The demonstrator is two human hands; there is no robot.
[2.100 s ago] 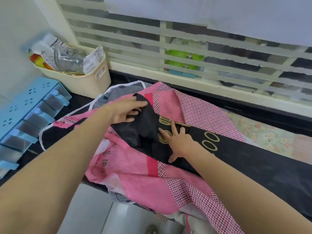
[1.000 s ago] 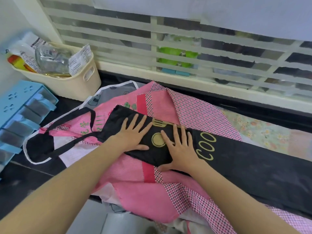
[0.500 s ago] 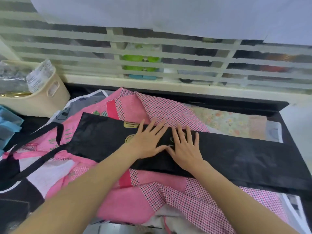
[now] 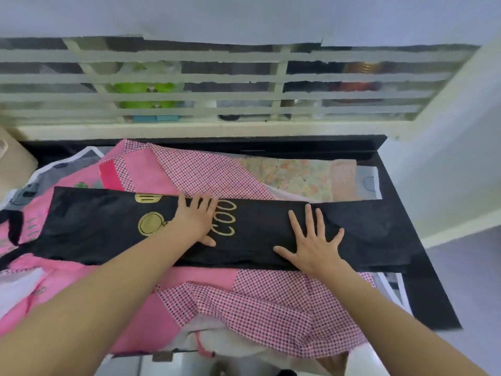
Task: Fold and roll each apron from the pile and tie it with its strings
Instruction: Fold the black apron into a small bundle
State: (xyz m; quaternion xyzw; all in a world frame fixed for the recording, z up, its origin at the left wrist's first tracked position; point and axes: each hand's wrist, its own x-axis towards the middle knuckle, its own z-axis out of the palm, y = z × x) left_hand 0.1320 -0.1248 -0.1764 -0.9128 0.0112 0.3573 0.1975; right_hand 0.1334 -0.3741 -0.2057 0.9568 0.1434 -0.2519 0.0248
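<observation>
A black apron (image 4: 103,226) with gold print lies folded into a long flat band across the pile, running left to right. My left hand (image 4: 193,218) presses flat on its middle, fingers straight, beside the gold letters. My right hand (image 4: 311,240) lies flat with fingers spread further right on the same band. Its black strap (image 4: 12,226) trails off at the far left. Beneath it lie a pink checked apron (image 4: 271,302) and a floral apron (image 4: 292,177).
The pile rests on a black counter (image 4: 423,280) whose right edge drops to the floor. A barred window ledge (image 4: 189,128) runs along the back. A cream basket (image 4: 13,164) stands at the far left. A white wall (image 4: 447,158) rises on the right.
Both hands slid rightward along the black band, and the right hand moved well away from the left. The view swung right, so the basket and blue rack left the frame.
</observation>
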